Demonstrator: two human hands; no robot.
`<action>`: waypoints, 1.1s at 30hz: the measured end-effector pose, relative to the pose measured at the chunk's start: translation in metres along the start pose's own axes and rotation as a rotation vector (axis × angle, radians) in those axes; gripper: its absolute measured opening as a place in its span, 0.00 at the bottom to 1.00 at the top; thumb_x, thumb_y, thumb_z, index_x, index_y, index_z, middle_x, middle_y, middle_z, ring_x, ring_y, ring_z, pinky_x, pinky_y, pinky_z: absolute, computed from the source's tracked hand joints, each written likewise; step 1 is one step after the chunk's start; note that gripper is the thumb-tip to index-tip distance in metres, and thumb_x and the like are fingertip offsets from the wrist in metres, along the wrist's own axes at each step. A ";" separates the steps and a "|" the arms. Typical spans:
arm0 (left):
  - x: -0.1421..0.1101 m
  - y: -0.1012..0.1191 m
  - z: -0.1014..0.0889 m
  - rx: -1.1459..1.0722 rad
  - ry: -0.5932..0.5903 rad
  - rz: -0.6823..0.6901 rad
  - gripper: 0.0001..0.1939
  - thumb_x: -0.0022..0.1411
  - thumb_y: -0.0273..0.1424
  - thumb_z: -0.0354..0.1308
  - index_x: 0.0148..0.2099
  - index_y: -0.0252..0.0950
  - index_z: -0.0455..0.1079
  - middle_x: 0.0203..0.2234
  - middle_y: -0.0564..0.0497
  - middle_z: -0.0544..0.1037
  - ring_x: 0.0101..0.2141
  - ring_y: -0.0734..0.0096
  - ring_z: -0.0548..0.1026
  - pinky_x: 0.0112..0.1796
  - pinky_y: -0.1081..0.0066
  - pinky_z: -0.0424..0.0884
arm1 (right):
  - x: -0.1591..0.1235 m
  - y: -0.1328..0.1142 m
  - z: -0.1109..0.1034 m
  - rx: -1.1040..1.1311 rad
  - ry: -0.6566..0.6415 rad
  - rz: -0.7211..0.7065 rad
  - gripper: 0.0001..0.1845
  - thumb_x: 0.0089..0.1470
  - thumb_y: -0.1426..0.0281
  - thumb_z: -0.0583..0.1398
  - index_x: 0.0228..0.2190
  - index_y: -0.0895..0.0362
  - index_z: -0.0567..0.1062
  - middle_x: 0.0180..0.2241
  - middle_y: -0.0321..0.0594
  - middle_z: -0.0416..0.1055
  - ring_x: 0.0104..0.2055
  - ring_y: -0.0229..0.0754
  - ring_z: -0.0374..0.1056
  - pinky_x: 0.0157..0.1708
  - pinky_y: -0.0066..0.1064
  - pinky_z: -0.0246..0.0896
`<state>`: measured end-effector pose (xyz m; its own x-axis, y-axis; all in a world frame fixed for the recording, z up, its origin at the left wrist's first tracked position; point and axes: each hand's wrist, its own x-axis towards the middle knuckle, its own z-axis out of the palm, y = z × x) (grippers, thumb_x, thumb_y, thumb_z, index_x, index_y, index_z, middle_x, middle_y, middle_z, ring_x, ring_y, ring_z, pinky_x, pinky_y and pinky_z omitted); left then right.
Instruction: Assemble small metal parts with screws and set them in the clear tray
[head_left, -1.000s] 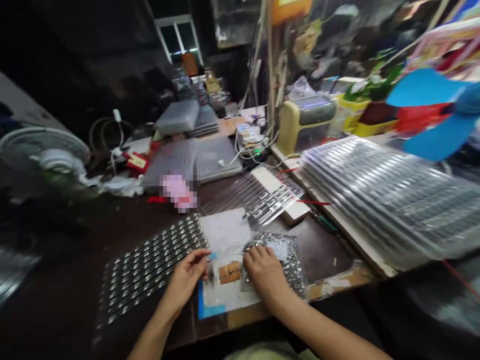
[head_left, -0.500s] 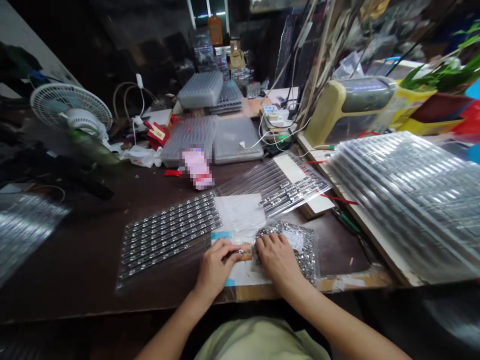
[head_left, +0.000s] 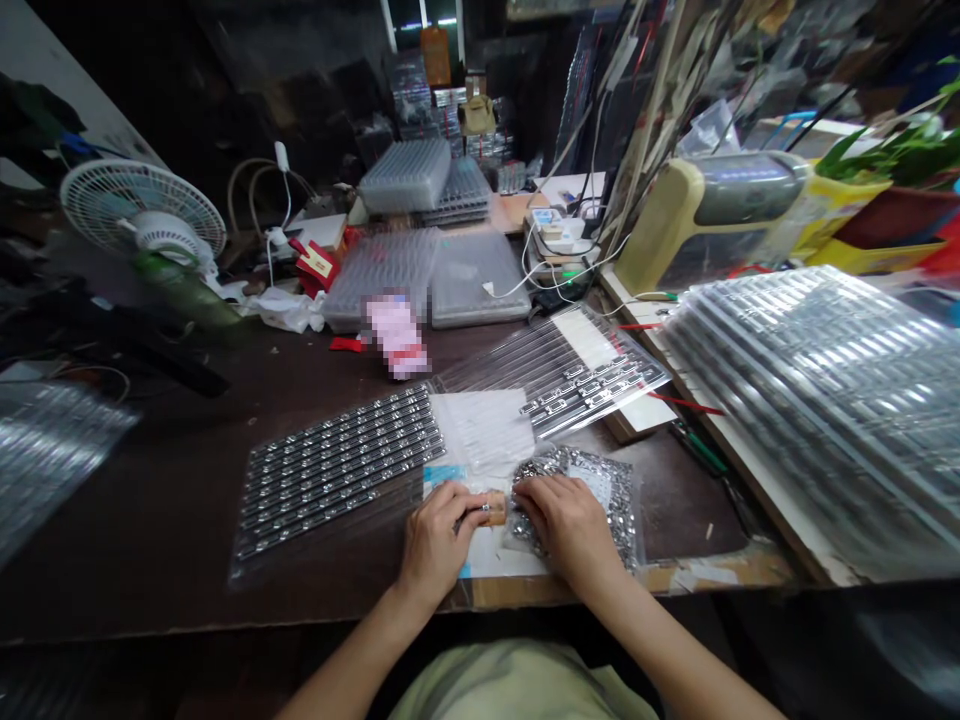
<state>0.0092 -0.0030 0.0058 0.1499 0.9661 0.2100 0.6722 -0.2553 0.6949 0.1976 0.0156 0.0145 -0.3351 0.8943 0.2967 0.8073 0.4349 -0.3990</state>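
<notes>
The left hand (head_left: 435,540) has its fingers nearly closed on what seems a small metal part (head_left: 484,512), with a tan block (head_left: 495,507) lying crosswise just beyond the fingertips. The right hand (head_left: 570,525), fingers slightly spread, rests on a clear bag of metal clips (head_left: 619,510). Beyond the fingers lies a clear plastic tray (head_left: 337,475).

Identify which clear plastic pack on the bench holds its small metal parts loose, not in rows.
The bag under the right hand: its parts lie heaped, while the left sheet and rear sheet hold theirs in rows.
</notes>
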 end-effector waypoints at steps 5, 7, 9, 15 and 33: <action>0.002 -0.004 -0.004 -0.223 0.166 -0.106 0.07 0.61 0.31 0.56 0.37 0.36 0.74 0.33 0.48 0.75 0.35 0.68 0.74 0.33 0.73 0.71 | 0.007 -0.020 0.009 0.069 -0.010 -0.021 0.04 0.55 0.66 0.61 0.29 0.51 0.76 0.30 0.33 0.74 0.34 0.36 0.63 0.36 0.30 0.47; 0.003 -0.006 -0.005 -0.261 0.195 -0.126 0.07 0.60 0.32 0.56 0.37 0.36 0.74 0.33 0.48 0.75 0.35 0.68 0.74 0.33 0.73 0.71 | 0.008 -0.025 0.014 0.055 0.002 -0.037 0.04 0.54 0.65 0.61 0.30 0.49 0.78 0.33 0.33 0.74 0.36 0.37 0.62 0.37 0.32 0.46; 0.003 -0.007 -0.005 -0.275 0.185 -0.125 0.07 0.60 0.32 0.57 0.37 0.36 0.74 0.33 0.48 0.74 0.35 0.68 0.74 0.33 0.73 0.71 | 0.008 -0.027 0.017 0.060 0.018 -0.022 0.04 0.54 0.65 0.61 0.31 0.47 0.78 0.33 0.34 0.74 0.36 0.38 0.60 0.37 0.33 0.45; 0.004 -0.005 -0.005 -0.285 0.156 -0.120 0.07 0.60 0.31 0.56 0.37 0.36 0.75 0.32 0.48 0.74 0.34 0.69 0.74 0.32 0.73 0.71 | 0.006 -0.027 0.017 0.103 -0.011 0.003 0.06 0.53 0.66 0.63 0.35 0.43 0.78 0.34 0.31 0.73 0.37 0.39 0.58 0.37 0.32 0.45; 0.013 0.009 -0.001 -0.158 0.070 -0.008 0.06 0.59 0.30 0.58 0.37 0.38 0.76 0.32 0.48 0.76 0.34 0.68 0.73 0.36 0.70 0.70 | 0.010 -0.004 -0.002 -0.334 -0.023 -0.128 0.06 0.55 0.74 0.58 0.26 0.56 0.71 0.28 0.39 0.67 0.34 0.42 0.57 0.36 0.34 0.45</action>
<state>0.0164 0.0068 0.0159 0.0905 0.9647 0.2473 0.5503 -0.2554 0.7949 0.1916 0.0222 0.0204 -0.4515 0.8385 0.3051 0.8711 0.4883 -0.0529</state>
